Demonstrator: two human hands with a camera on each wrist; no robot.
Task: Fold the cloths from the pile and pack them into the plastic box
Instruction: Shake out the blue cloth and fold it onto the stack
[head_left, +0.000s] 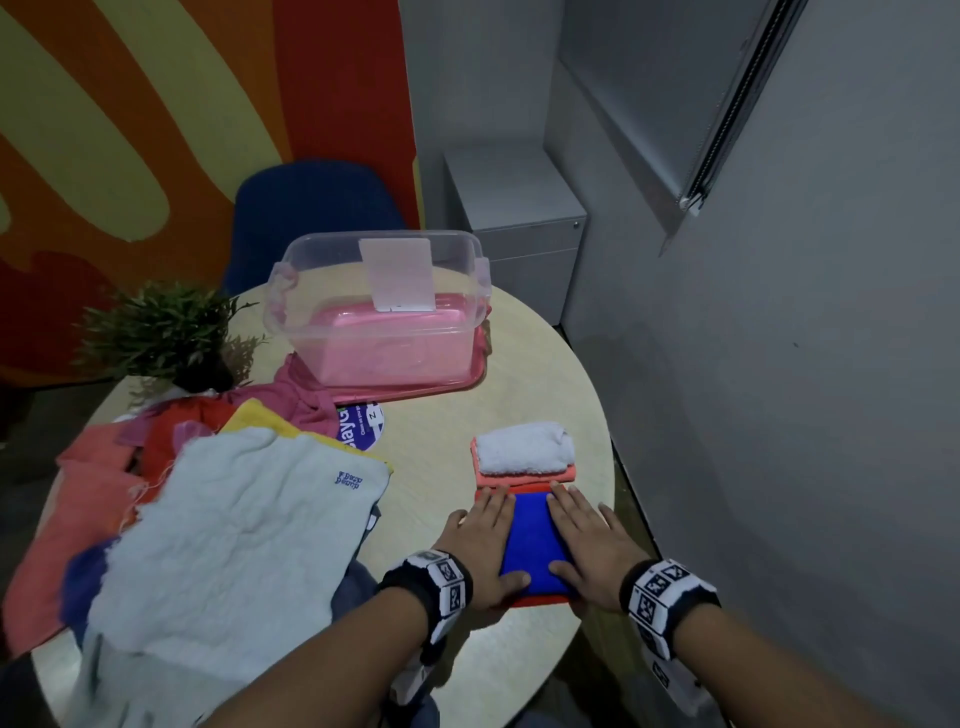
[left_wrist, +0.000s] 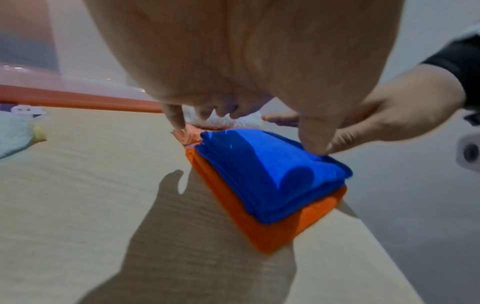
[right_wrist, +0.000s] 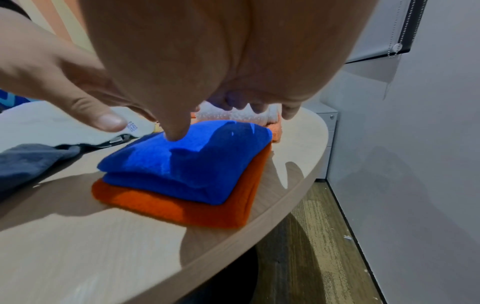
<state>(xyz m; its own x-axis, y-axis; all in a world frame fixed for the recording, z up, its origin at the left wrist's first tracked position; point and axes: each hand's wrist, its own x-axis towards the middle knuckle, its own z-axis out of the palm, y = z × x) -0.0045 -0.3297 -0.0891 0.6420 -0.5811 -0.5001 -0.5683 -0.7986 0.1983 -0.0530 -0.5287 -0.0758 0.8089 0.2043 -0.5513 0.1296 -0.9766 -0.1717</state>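
My left hand (head_left: 483, 545) and right hand (head_left: 587, 540) lie flat, fingers straight, pressing blue cloth (head_left: 535, 540) stacked on orange cloth (right_wrist: 182, 207) near table (head_left: 519, 395) edge. Soft, light, springy stack; I judge gripping both side edges together best. Plastic box (head_left: 379, 291) well apart.

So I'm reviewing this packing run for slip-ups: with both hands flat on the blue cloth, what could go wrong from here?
1. The blue cloth on the orange cloth lies near the table edge; a push could slide them off.
2. Lifting with the left hand and right hand could unfold the bulging stack.
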